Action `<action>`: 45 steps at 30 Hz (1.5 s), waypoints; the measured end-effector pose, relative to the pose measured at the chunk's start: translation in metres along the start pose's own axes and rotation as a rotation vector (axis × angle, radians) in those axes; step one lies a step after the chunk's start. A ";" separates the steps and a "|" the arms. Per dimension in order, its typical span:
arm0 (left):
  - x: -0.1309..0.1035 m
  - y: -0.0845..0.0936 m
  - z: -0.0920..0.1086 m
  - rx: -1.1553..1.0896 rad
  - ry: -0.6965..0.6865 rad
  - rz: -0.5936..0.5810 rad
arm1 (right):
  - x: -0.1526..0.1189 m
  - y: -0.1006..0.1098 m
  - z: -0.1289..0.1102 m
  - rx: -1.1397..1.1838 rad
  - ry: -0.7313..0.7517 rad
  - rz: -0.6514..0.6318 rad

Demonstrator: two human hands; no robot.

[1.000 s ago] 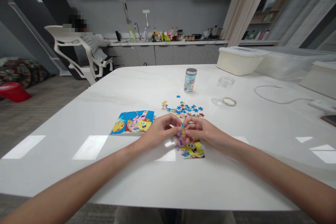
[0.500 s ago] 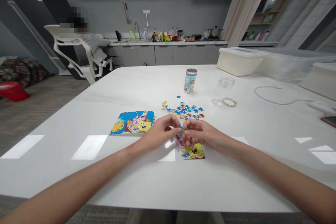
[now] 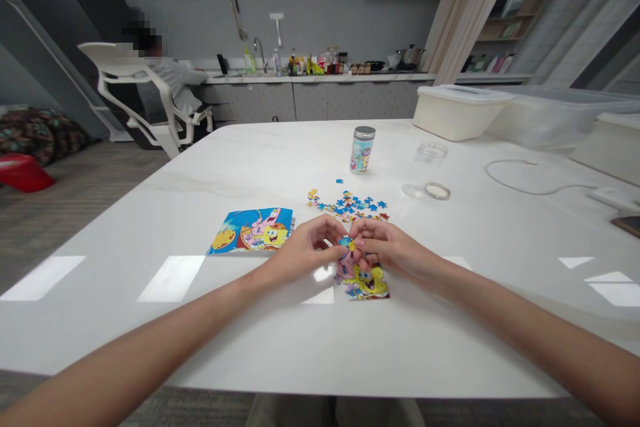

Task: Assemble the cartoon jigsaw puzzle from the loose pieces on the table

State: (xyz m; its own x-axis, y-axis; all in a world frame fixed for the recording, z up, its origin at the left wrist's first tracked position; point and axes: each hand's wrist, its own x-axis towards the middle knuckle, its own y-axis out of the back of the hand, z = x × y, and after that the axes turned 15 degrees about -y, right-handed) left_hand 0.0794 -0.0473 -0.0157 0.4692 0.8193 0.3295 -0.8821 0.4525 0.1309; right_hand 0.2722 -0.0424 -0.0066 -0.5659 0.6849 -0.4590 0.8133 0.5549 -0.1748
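My left hand [image 3: 319,241] and my right hand [image 3: 384,243] meet above the table, fingertips pinched on small blue and yellow puzzle pieces [image 3: 346,242]. Whether these are joined is too small to tell. Just below them lies a partly assembled puzzle [image 3: 371,285] with a yellow cartoon face and pink parts, its upper portion hidden by my right fingers. Loose puzzle pieces [image 3: 356,202], mostly blue, are scattered beyond my hands. Left of my left hand rests a picture sheet [image 3: 256,230] with the cartoon scene.
A printed tin with a silver lid [image 3: 362,150] stands behind the loose pieces. To its right are a clear jar [image 3: 429,163] and a round lid [image 3: 437,191]. Storage boxes [image 3: 460,113] and a white cable [image 3: 530,188] occupy the right side. A person [image 3: 175,87] sits far left.
The pinched pieces have turned so that more of their blue and yellow face shows. My right fingers have shifted slightly, uncovering more of the yellow face. The view has tilted a little.
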 end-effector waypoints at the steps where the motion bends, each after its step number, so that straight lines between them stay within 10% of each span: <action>1: 0.000 0.000 0.001 0.008 0.012 -0.002 | 0.000 0.000 0.000 0.002 0.001 0.001; 45: -0.003 0.002 -0.004 -0.013 0.079 -0.048 | -0.002 0.001 0.002 -0.059 0.030 -0.075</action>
State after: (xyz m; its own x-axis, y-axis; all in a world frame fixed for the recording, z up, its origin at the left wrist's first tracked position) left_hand 0.0766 -0.0478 -0.0206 0.5128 0.8219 0.2479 -0.8584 0.4956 0.1326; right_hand 0.2743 -0.0438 -0.0075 -0.6298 0.6533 -0.4202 0.7594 0.6315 -0.1563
